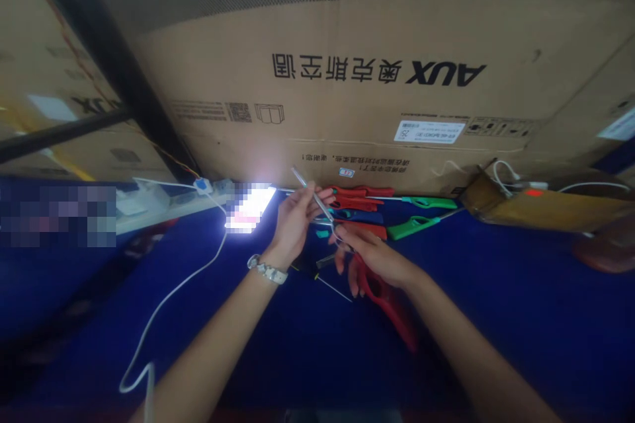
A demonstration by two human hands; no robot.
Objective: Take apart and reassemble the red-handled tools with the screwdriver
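A thin silver metal tube (321, 203) slants between my hands, its upper tip pointing toward the carton. My left hand (294, 221), with a pale bracelet at the wrist, pinches the tube along its middle. At the tube's lower end, my right hand (372, 251) closes thumb and forefinger on it, and a thin wire loop shows there. The other right fingers curl loosely below. A red lighter handle (391, 310) sits under my right hand; whether those fingers touch it I cannot tell. A thin-shafted screwdriver (335, 287) lies on the blue tabletop (288, 357) between my forearms.
Several long-necked lighters, red ones (360, 195) and green ones (414, 228), lie behind my hands. A glowing screen (251, 208) is at the left, near a white cable (166, 301) and a power strip (159, 208). A large carton (223, 79) stands behind; an open box (540, 208) is right.
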